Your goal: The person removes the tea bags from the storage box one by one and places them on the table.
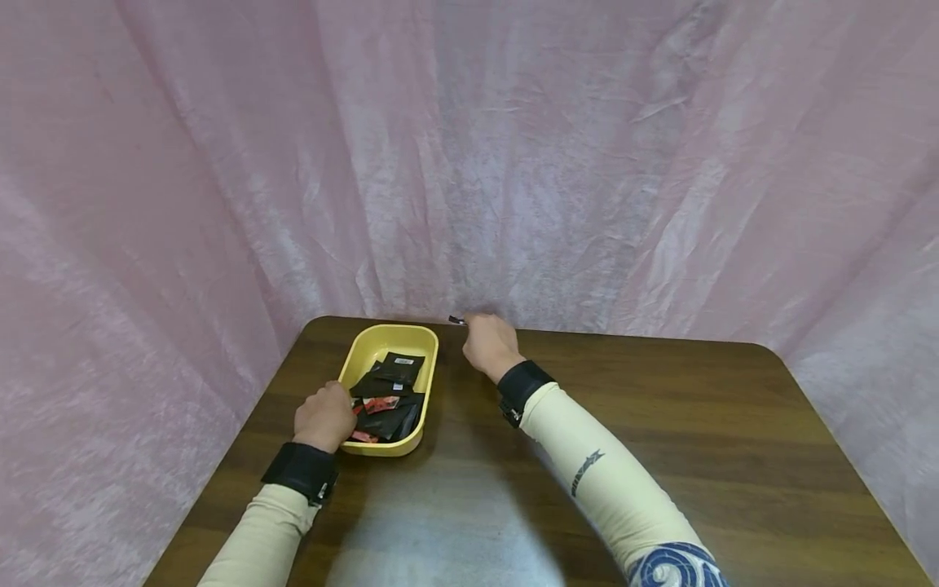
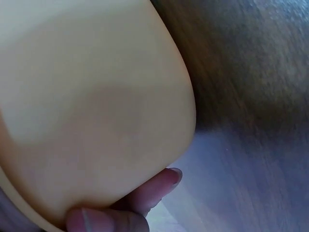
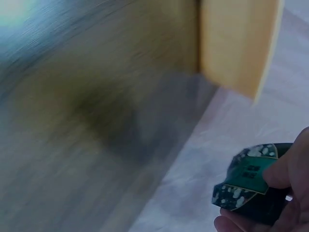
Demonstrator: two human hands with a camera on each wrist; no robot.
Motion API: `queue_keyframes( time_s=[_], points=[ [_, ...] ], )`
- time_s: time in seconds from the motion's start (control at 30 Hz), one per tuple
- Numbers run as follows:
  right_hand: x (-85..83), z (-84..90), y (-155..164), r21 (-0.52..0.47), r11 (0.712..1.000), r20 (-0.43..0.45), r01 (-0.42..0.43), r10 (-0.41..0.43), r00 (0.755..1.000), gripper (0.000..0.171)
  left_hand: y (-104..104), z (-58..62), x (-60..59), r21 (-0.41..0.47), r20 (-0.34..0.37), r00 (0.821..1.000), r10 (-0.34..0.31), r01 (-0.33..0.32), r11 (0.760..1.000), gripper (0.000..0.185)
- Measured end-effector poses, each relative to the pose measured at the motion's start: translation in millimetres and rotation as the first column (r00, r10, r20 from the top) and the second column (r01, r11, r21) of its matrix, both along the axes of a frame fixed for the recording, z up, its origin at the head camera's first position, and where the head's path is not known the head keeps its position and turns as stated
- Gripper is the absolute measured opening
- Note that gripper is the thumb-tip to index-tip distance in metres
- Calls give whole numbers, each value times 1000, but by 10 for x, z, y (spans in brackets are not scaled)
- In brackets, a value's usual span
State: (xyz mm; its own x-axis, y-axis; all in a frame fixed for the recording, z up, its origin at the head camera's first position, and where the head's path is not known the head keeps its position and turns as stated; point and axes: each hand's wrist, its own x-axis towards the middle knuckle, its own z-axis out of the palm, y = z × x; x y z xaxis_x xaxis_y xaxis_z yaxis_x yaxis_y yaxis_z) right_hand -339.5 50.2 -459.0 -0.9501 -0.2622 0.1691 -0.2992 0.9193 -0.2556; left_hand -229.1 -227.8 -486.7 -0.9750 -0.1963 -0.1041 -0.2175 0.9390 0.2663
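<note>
Sachet (image 3: 248, 186), dark with a green label and pale specks, pinched in the right hand (image 1: 490, 344) near the table's far edge, just right of the yellow tray (image 1: 362, 346). Head view shows only a sliver of it poking past the knuckles; right wrist view is blurred, label print unreadable, lower edge cut off by the frame. Fingers (image 3: 289, 169) curled over it.

Left hand (image 1: 324, 416) grips the tray's near left rim, fingers curled around the wall; left wrist view shows two fingertips (image 2: 159, 186) pressed under the yellow side, the rest out of frame.

Tray holds a loose pile of black sachets (image 1: 396, 368), some with red (image 1: 380, 403); count hard to make out, perhaps five or six, partly hidden behind the left hand.

Brown wooden table (image 1: 660, 424); pink cloth backdrop (image 1: 513, 163) behind.
</note>
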Motion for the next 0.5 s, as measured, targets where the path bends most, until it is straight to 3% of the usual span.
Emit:
queue_keyframes(
  time_s=[0.13, 0.3, 0.5],
  points=[
    [-14, -121, 148, 44, 999, 91, 11, -15, 996, 47, -49, -1, 17, -13, 5, 1000, 5, -5, 1000, 28],
    [-28, -227, 269, 115, 993, 137, 19, -35, 990, 40, -77, -22, 2, -21, 4, 1000, 8, -8, 1000, 30],
    [-42, -322, 328, 133, 991, 209, -8, -20, 978, 43, -93, -54, 2, -24, 15, 1000, 16, -15, 1000, 30]
  ],
)
